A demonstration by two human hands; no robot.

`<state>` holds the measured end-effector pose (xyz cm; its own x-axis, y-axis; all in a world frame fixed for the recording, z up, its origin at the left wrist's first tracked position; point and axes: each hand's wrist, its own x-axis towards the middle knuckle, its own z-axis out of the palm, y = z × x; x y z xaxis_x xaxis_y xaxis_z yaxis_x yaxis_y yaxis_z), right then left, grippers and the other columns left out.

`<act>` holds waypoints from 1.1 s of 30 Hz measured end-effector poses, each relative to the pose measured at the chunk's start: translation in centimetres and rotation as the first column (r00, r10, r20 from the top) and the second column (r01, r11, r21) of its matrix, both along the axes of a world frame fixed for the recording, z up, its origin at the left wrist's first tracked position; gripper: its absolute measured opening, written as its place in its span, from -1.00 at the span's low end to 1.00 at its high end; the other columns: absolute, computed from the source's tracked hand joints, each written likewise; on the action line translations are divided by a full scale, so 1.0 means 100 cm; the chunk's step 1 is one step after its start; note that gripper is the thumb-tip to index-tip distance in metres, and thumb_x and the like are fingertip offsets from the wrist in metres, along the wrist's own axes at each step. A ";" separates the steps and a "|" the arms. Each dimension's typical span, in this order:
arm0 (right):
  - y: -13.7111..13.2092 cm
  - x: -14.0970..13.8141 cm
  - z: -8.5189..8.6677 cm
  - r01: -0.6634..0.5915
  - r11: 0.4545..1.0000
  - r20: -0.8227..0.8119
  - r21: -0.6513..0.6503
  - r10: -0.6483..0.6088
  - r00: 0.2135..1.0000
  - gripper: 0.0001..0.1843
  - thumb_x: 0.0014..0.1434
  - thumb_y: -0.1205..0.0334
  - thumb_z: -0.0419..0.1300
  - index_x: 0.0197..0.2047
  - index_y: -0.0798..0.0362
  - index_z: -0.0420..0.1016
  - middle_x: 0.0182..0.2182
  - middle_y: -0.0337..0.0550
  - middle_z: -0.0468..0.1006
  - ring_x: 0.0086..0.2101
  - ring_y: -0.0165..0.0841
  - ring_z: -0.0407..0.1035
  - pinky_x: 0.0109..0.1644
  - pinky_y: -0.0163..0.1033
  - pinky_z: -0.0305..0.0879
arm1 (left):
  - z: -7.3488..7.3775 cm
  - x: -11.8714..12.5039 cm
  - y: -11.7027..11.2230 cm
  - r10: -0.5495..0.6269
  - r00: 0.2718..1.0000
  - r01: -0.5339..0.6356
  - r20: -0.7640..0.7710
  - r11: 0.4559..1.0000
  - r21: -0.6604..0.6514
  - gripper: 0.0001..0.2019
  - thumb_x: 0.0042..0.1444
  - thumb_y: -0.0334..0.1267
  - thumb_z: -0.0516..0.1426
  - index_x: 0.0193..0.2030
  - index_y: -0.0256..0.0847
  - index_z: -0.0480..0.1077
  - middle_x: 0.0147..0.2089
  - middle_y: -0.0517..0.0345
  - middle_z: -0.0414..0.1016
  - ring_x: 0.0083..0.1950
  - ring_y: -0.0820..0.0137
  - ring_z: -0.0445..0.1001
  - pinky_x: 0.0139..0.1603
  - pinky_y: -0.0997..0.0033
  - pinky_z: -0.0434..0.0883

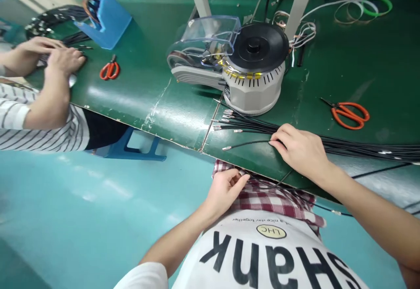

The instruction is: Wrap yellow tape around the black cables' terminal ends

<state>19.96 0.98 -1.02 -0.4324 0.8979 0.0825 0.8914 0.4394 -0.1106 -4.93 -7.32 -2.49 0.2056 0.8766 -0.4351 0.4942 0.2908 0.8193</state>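
My right hand (pixel 300 151) pinches a single black cable (pixel 251 143) between thumb and fingertips at the table's front edge. That cable's stripped or tipped end points left, apart from the others. Beyond it, a bundle of black cables (pixel 364 144) lies along the table, its pale-tipped ends fanned out beside a tape dispenser machine (pixel 254 90). Lower down, in front of the table edge, my left hand (pixel 228 188) is closed on another black cable (pixel 262 187). This cable runs right across the checked cloth on my lap; the end within my left fingers is hidden.
Orange-handled scissors (pixel 349 115) lie at the right, with another orange-handled pair (pixel 110 69) at the left. A blue holder (pixel 106 22) stands near a co-worker's hands (pixel 62 59). White and green coiled wires (pixel 370 7) rest at the back right. A blue stool (pixel 131 144) is below the table.
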 end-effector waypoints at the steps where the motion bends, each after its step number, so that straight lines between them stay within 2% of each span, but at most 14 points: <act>1: 0.001 0.000 0.003 -0.012 1.000 0.014 -0.009 0.012 1.000 -0.76 0.44 0.14 0.06 -0.18 0.02 0.51 -0.17 -0.21 0.55 -0.38 -0.32 0.42 -0.35 -0.16 0.13 | 0.000 -0.005 0.001 -0.061 0.991 0.060 -0.117 0.998 -0.006 -0.48 0.28 0.08 0.17 -0.58 -0.24 0.25 -0.61 0.26 0.26 -0.55 0.53 0.13 -0.50 0.47 0.05; 4: -0.002 0.004 0.012 -0.023 0.998 -0.034 -0.056 0.021 0.999 -0.79 0.44 0.16 0.05 -0.17 0.03 0.45 -0.18 -0.20 0.55 -0.40 -0.32 0.41 -0.35 -0.17 0.15 | 0.009 -0.018 0.006 -0.149 0.931 0.166 -0.334 0.986 0.023 -0.41 0.22 0.14 0.20 -0.64 -0.22 0.17 -0.66 0.30 0.11 -0.57 0.52 0.01 -0.49 0.42 -0.05; 6: -0.010 0.008 0.017 -0.013 0.993 -0.138 -0.113 -0.002 0.990 -0.83 0.44 0.17 0.06 -0.15 0.02 0.42 -0.21 -0.22 0.55 -0.38 -0.33 0.43 -0.32 -0.19 0.19 | 0.022 -0.021 0.011 -0.101 0.957 0.136 -0.271 0.984 0.114 -0.48 0.25 0.09 0.19 -0.58 -0.22 0.26 -0.62 0.28 0.18 -0.53 0.50 0.09 -0.46 0.43 0.02; 9: -0.031 0.011 0.021 -0.013 0.982 -0.269 -0.187 -0.038 0.962 -0.82 0.45 0.17 0.04 -0.01 0.01 0.41 -0.16 -0.18 0.55 -0.32 -0.33 0.46 -0.27 -0.22 0.25 | 0.040 -0.012 0.021 0.039 0.994 -0.060 0.101 0.976 0.207 -0.77 0.29 -0.06 0.20 -0.16 -0.20 0.49 -0.33 0.17 0.48 -0.41 0.48 0.34 -0.35 0.46 0.28; 11: -0.045 0.010 0.023 -0.048 0.975 -0.304 -0.215 -0.020 0.952 -0.76 0.46 0.18 0.01 0.09 0.00 0.39 -0.09 -0.14 0.55 -0.25 -0.31 0.48 -0.21 -0.22 0.30 | 0.047 0.001 0.031 0.138 0.920 -0.214 0.366 0.961 0.173 -0.72 0.31 -0.12 0.19 0.07 -0.20 0.46 -0.10 0.05 0.55 -0.38 0.49 0.44 -0.28 0.43 0.40; 13: -0.051 0.013 0.025 -0.127 0.956 -0.333 -0.263 0.034 0.942 -0.75 0.46 0.18 0.00 0.11 -0.03 0.41 -0.07 -0.15 0.55 -0.21 -0.32 0.49 -0.17 -0.23 0.33 | 0.049 0.016 0.040 0.182 0.817 -0.273 0.546 0.958 0.090 -0.75 0.36 -0.16 0.13 0.04 -0.25 0.48 -0.06 -0.03 0.56 -0.40 0.49 0.49 -0.27 0.40 0.45; 16: -0.038 0.041 0.029 -0.118 0.957 -0.406 -0.266 0.000 0.914 -0.77 0.44 0.13 0.06 0.06 -0.07 0.47 -0.06 -0.19 0.57 -0.18 -0.34 0.50 -0.12 -0.26 0.37 | 0.048 0.034 0.050 0.148 0.707 -0.154 0.692 0.987 -0.053 -0.74 0.39 -0.17 0.08 -0.05 -0.31 0.51 -0.22 -0.01 0.59 -0.47 0.48 0.50 -0.37 0.44 0.44; 18: -0.019 0.075 0.028 0.125 0.987 -0.368 -0.103 -0.154 0.917 -0.77 0.43 0.13 0.07 0.02 -0.03 0.51 -0.04 -0.12 0.59 -0.09 -0.27 0.50 -0.01 -0.21 0.37 | 0.046 0.043 0.052 0.103 0.659 -0.006 0.745 0.991 -0.132 -0.76 0.38 -0.17 0.10 -0.01 -0.29 0.47 -0.34 0.07 0.58 -0.59 0.52 0.42 -0.52 0.51 0.34; 20: -0.003 0.112 0.021 0.382 0.920 -0.170 0.087 -0.364 0.916 -0.72 0.40 0.16 0.09 0.08 0.01 0.51 -0.03 -0.02 0.61 -0.07 -0.14 0.50 0.00 -0.10 0.36 | 0.046 0.050 0.052 0.078 0.630 0.086 0.772 0.982 -0.169 -0.80 0.35 -0.17 0.14 -0.04 -0.25 0.45 -0.41 0.13 0.55 -0.63 0.53 0.37 -0.61 0.55 0.22; 21: 0.003 0.126 0.016 0.422 0.899 -0.047 0.117 -0.420 0.906 -0.68 0.38 0.16 0.10 0.13 0.02 0.49 -0.03 0.01 0.61 -0.08 -0.08 0.50 -0.08 -0.08 0.37 | 0.047 0.053 0.052 0.064 0.626 0.108 0.778 0.980 -0.167 -0.81 0.33 -0.16 0.16 -0.09 -0.25 0.46 -0.43 0.14 0.54 -0.60 0.52 0.38 -0.60 0.56 0.21; 23: 0.011 0.146 0.005 0.426 0.890 0.106 0.164 -0.445 0.889 -0.65 0.37 0.23 0.06 0.15 0.05 0.50 -0.04 0.04 0.62 -0.08 -0.04 0.50 -0.14 -0.08 0.35 | 0.049 0.057 0.051 0.019 0.643 0.109 0.766 0.987 -0.116 -0.80 0.34 -0.16 0.16 -0.15 -0.26 0.50 -0.46 0.15 0.51 -0.51 0.49 0.42 -0.48 0.52 0.30; 26: 0.017 0.155 -0.004 0.414 0.894 0.169 0.169 -0.441 0.882 -0.64 0.34 0.27 0.06 0.13 0.03 0.52 -0.06 0.02 0.62 -0.13 -0.07 0.51 -0.21 -0.11 0.32 | 0.053 0.060 0.051 -0.076 0.684 0.103 0.725 0.995 0.008 -0.71 0.41 -0.16 0.07 -0.09 -0.28 0.57 -0.51 0.17 0.45 -0.42 0.49 0.40 -0.13 0.39 0.38; 29: 0.021 0.157 0.002 0.454 0.887 0.061 0.083 -0.459 0.886 -0.61 0.22 0.26 0.19 0.11 0.02 0.54 -0.12 0.02 0.62 -0.22 -0.10 0.51 -0.24 -0.11 0.34 | 0.057 0.062 0.053 -0.100 0.645 0.131 0.757 0.991 0.019 -0.67 0.43 -0.14 0.03 -0.03 -0.28 0.56 -0.52 0.17 0.43 -0.42 0.46 0.38 -0.05 0.32 0.36; 33: 0.018 0.151 0.018 0.440 0.896 -0.291 -0.061 -0.437 0.851 -0.57 0.15 0.24 0.27 0.10 0.05 0.53 -0.10 0.00 0.60 -0.24 -0.24 0.52 -0.09 -0.12 0.44 | 0.059 0.066 0.054 -0.015 0.484 0.215 0.875 0.971 -0.102 -0.71 0.35 -0.05 0.13 -0.11 -0.24 0.55 -0.54 0.17 0.41 -0.46 0.40 0.40 -0.20 0.28 0.40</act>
